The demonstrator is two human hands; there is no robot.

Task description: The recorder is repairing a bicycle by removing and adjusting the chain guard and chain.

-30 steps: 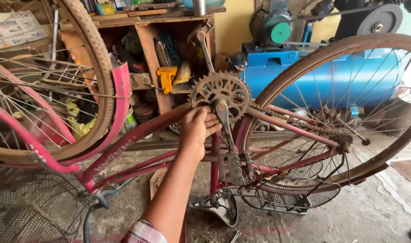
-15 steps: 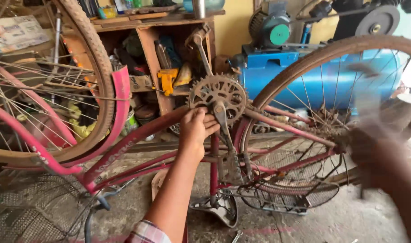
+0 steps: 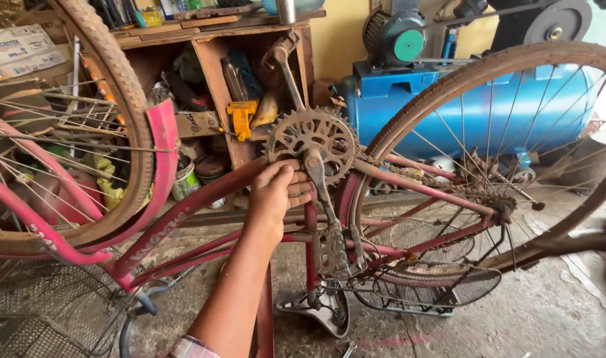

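Fingers [image 3: 295, 189] of my left hand [image 3: 276, 195] close around the pink metal frame [image 3: 183, 212], beside the rusty toothed chainring [image 3: 309, 142]; my right hand is unseen.

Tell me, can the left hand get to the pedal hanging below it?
Probably yes. The left hand rests at the chainring, and the pedal hangs just below on its crank, nothing between them.

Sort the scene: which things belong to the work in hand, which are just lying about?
In hand: left hand, chainring, crank arm, pedal, pink frame, chain.
Lying about: blue tank, wooden shelf, yellow tool, wire basket.
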